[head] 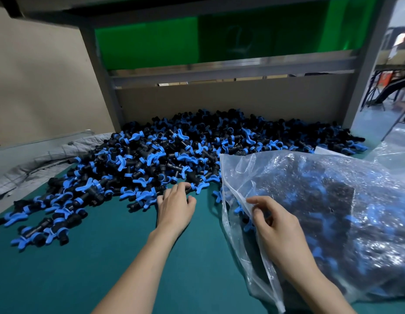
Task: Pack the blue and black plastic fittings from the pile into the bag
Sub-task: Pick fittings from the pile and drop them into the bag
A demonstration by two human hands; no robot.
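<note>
A pile of blue and black fittings (pixel 185 150) is spread on the green table mat (pixel 106 257). Just right of the pile, a clear plastic bag (pixel 333 200), heavily filled with fittings, is laid on its side. Its open edge is pinched between thumb and fingers of the right hand (pixel 274 225). The pile's near edge is touched by the bent fingers of the left hand (pixel 176 207); whether a fitting is gripped cannot be told.

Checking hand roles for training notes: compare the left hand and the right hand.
The left hand lies palm down at the edge of the fittings pile; the right hand is at the bag. The left fingers touch loose fittings, a grip unclear; the right fingers pinch the bag's plastic. Both are bare, over the green mat.
</note>
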